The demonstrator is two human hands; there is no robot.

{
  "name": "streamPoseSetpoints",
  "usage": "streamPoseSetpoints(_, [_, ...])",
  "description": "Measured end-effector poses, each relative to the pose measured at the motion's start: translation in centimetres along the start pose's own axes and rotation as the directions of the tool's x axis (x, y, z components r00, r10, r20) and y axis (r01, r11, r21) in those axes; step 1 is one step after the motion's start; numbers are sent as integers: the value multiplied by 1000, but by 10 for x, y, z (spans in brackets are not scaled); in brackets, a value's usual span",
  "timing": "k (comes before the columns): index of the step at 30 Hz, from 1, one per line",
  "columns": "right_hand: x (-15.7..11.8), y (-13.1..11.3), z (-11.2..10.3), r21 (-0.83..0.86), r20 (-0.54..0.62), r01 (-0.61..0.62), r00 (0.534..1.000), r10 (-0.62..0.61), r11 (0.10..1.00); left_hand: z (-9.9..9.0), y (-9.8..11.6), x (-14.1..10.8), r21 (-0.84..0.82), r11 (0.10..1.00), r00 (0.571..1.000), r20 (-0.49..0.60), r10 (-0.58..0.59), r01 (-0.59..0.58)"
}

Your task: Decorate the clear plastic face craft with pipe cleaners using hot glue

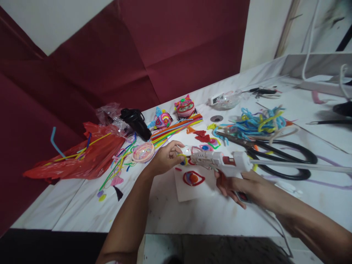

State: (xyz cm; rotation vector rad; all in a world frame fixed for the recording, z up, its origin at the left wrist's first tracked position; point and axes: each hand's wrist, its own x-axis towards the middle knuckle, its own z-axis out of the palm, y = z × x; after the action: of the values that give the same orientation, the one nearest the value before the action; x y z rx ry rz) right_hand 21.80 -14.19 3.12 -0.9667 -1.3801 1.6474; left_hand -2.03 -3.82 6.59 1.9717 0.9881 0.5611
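My right hand [233,187] is wrapped round the handle of a white glue gun [220,160], with a long clear glue stick [302,167] sticking out of its back. Its nozzle points left, close to the fingertips of my left hand [168,157]. Those fingers pinch a small yellow-and-blue craft piece [182,158], partly hidden by the fingers and nozzle. Below them lies a white sheet [183,192] bearing a red-outlined eye shape [194,178] with an orange centre. More coloured eye-like pieces [206,147] lie just behind the glue gun.
Big black-handled scissors [286,157] lie right, beside a tangle of pipe cleaners [261,121]. Straight pipe cleaners [176,128] and two decorated figures [184,107] stand behind. Left are a round pink piece [143,151], a red plastic bag [79,154] and a black object [136,123].
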Motion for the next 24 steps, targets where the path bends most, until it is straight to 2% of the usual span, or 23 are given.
streamPoseSetpoints(6, [0, 4, 0, -14, -1, 13, 1000, -13, 1000, 0, -1, -1, -9, 1000, 1000, 14, -1, 1])
streamPoseSetpoints(12, [2, 5, -1, -44, 15, 18, 1000, -17, 999, 3, -3, 0, -7, 1000, 999, -28, -17, 17])
streamPoseSetpoints(24, [-1, 7, -4, -80, 15, 8, 1000, -6, 997, 4, -1, 1, -12, 1000, 999, -36, -28, 28])
